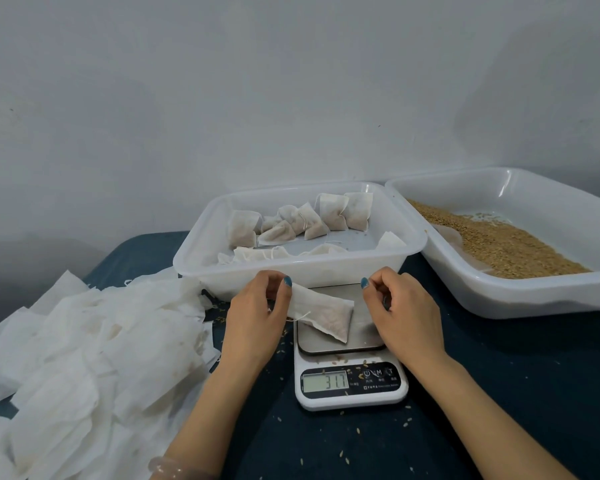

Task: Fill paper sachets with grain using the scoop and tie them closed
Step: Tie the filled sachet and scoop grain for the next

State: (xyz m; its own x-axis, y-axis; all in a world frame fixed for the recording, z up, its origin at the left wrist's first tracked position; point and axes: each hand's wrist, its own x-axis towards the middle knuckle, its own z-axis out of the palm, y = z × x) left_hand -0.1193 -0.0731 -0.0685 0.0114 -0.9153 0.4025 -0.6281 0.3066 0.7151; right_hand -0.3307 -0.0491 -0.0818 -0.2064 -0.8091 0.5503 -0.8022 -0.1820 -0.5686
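Observation:
A filled white paper sachet (326, 313) lies tilted over the steel plate of a kitchen scale (350, 382), whose display reads 317. My left hand (257, 317) pinches the sachet's open top end, with a thin string trailing below it. My right hand (406, 313) is just right of the sachet, fingers curled shut; whether it holds a string end is unclear. Brown grain (492, 244) fills the white tray (499, 299) at the right. No scoop is in view.
A white tub (291, 275) behind the scale holds several filled, tied sachets (302, 220). A heap of empty paper sachets (84, 351) covers the table's left side. Loose grains lie scattered on the dark blue tablecloth (516, 393). A grey wall stands behind.

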